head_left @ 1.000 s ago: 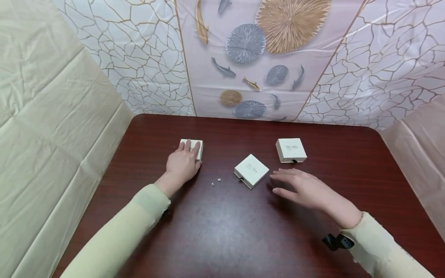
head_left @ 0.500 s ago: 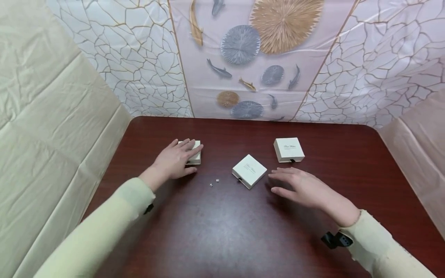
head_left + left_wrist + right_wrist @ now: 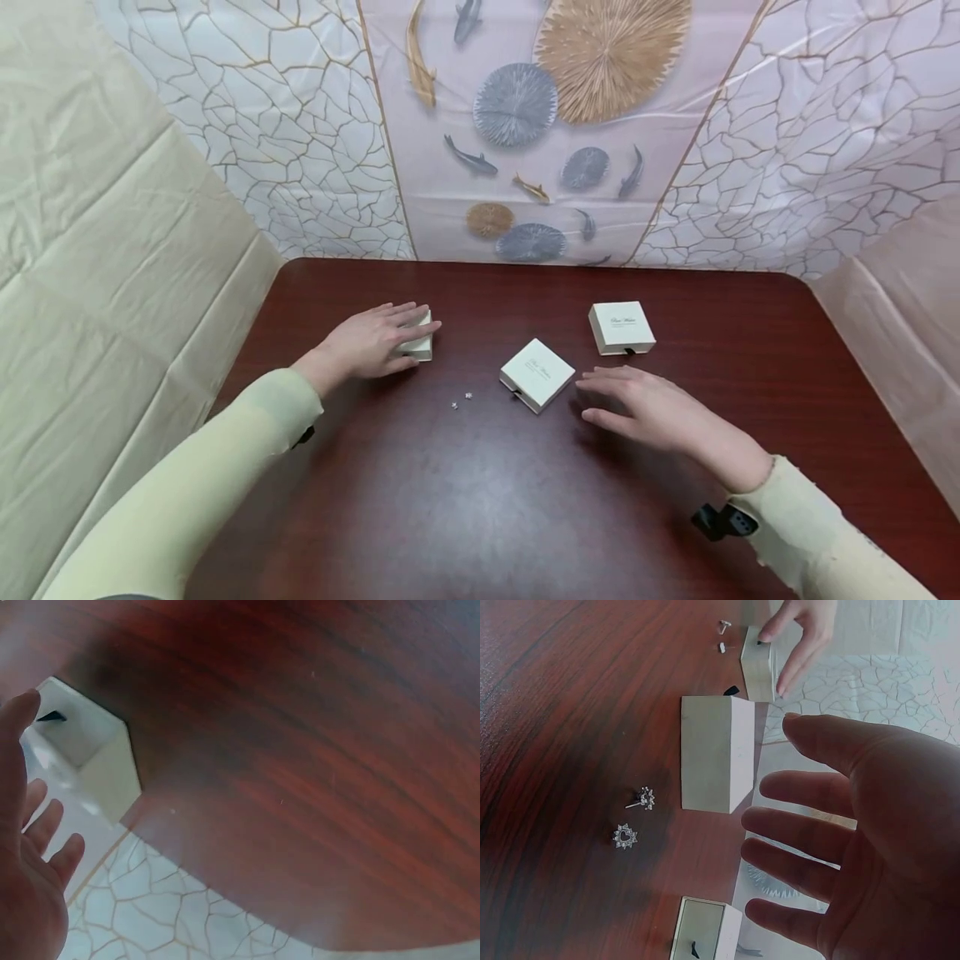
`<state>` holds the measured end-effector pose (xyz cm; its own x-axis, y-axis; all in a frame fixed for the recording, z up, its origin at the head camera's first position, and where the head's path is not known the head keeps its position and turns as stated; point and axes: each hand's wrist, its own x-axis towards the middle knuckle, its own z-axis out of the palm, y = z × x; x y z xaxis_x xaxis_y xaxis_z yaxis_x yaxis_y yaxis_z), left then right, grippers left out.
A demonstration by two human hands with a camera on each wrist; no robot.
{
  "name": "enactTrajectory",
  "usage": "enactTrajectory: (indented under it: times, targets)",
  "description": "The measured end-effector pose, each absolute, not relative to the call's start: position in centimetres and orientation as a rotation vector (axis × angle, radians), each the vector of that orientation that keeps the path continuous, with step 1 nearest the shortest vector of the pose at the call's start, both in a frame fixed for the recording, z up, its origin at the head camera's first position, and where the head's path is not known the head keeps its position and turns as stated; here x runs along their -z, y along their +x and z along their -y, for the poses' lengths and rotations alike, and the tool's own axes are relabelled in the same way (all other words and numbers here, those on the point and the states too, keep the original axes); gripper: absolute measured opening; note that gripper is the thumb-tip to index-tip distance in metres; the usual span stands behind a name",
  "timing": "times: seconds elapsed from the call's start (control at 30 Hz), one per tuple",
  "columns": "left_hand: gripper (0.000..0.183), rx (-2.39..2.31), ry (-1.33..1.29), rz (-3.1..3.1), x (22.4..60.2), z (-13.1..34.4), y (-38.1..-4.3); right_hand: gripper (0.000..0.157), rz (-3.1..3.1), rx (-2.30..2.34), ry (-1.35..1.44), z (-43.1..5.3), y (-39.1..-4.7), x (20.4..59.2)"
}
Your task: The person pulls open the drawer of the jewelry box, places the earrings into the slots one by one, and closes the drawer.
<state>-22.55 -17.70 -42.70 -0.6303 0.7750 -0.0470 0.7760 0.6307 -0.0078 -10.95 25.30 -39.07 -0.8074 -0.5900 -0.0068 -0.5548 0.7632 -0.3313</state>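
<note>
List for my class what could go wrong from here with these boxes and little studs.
1. Two flower-shaped studs lie loose near the right hand, out of sight in the head view; lowering it might press or scatter them.
2. Two other studs lie loose left of the middle box; a passing sleeve could flick them away.
3. The left hand partly covers the left box, so a nudge might shift it.

White left box (image 3: 422,348), middle box (image 3: 537,373), right box (image 3: 622,325)
Closed, black-tabbed, they lay flat, the middle one nearest and turned cornerwise.
</note>
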Motion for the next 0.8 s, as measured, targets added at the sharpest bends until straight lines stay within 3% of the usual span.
enactTrajectory:
  times: [0.47, 0.8]
  targets:
    - [0.055, -0.134, 1.368, -2.932, 45.2, 17.4, -22.6, 0.039, -2.839, 0.482, -0.954, -24.7, -11.2, 39.2]
    - [0.056, -0.051, 0.758, -3.058, 44.8, 14.7, -20.7, 0.038, -2.832, 0.456, -0.894, -23.6, -11.3, 39.0]
